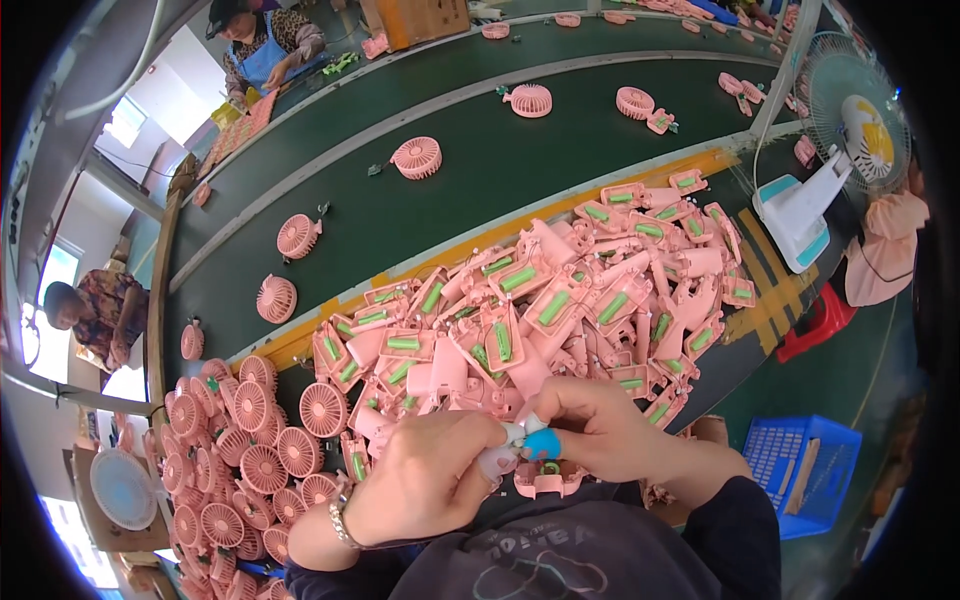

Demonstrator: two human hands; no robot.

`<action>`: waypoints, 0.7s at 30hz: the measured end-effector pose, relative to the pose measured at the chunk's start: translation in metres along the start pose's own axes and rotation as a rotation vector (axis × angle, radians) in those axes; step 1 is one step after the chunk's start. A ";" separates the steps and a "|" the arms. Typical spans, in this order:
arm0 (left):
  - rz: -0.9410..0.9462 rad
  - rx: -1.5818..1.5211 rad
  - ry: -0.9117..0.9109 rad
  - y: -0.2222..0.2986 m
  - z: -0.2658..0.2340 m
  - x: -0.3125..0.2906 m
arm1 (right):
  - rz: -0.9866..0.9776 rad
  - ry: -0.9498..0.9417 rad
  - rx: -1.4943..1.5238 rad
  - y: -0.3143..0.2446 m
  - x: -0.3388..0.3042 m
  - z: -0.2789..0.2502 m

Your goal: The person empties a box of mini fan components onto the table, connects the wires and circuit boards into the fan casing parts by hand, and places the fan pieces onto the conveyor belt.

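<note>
The left hand (425, 475) and right hand (610, 430) meet low in the middle of the view, fingertips together. The fingers of both are bent in a pinch, though I cannot tell whether they grasp anything, since they cover the spot themselves. Pale covers sit on several fingertips, and a blue wrap (541, 444) circles one right finger. Just below the fingertips is an open pink case (548, 486) (partly hidden, with a bit of green showing inside), close to the person's dark shirt (560, 550).

Beyond the hands, a heap of pink cases (535, 265), many holding green batteries (502, 341), covers the bench (765, 290). Round pink fan heads (263, 468) are piled to the left, and others lie spaced along the green belt (480, 200).
</note>
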State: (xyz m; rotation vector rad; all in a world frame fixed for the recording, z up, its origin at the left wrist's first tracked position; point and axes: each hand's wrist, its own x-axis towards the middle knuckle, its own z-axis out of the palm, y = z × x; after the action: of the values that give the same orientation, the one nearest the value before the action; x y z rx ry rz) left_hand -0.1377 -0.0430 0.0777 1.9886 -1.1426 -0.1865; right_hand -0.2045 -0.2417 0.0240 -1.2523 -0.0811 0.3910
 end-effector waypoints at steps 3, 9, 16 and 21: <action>-0.069 -0.113 -0.041 -0.008 -0.015 0.028 | -0.111 -0.003 -0.055 -0.022 0.020 -0.014; -0.172 -0.026 0.059 -0.121 -0.048 0.151 | -0.447 0.560 -0.425 -0.071 0.103 -0.110; -0.452 0.486 0.280 -0.339 -0.012 0.231 | -0.708 0.912 -1.317 -0.082 0.210 -0.279; -0.623 0.611 0.166 -0.347 0.006 0.272 | -0.044 0.795 -1.500 -0.021 0.278 -0.379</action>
State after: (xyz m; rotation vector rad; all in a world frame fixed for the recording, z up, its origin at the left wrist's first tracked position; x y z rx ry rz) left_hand 0.2437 -0.1689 -0.1041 2.8040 -0.4616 0.0216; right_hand 0.1626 -0.4987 -0.1198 -2.7878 0.3482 -0.3570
